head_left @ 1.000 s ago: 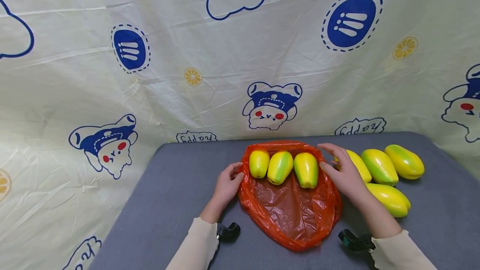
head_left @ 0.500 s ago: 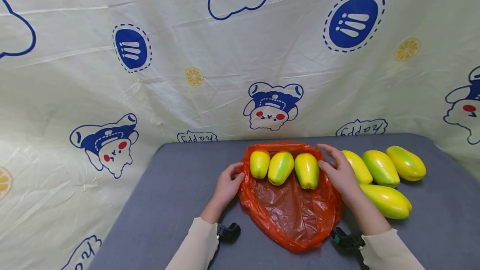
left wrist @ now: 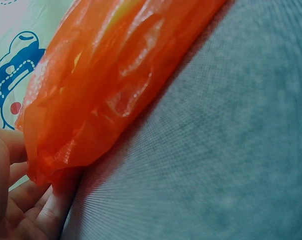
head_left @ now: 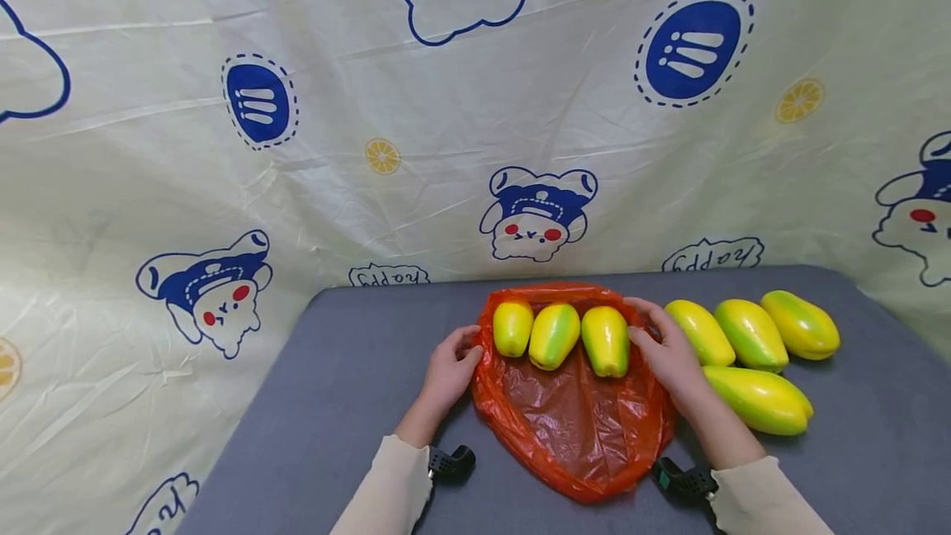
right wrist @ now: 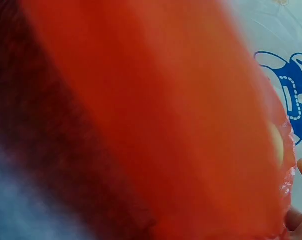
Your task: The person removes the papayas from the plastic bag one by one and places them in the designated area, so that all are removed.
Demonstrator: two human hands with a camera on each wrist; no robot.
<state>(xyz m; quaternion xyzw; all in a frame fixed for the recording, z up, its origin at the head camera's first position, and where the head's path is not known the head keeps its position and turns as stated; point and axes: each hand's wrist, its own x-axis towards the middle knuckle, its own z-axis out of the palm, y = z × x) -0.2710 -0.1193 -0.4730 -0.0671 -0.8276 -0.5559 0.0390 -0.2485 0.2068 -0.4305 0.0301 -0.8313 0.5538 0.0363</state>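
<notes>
Three yellow-green fruits point(head_left: 555, 337) in a red bag point(head_left: 572, 419), between the left hand point(head_left: 448, 363), fingers point(left wrist: 46, 216) pinching the bag's edge, and the right hand point(head_left: 674, 360), fingers spread at the opposite edge; four similar fruits point(head_left: 750, 335) right of those fingers, on the table point(head_left: 349, 403).

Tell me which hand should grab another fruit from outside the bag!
Probably the right hand: it is beside the four loose fruits, while the left hand is across the red bag.
</notes>
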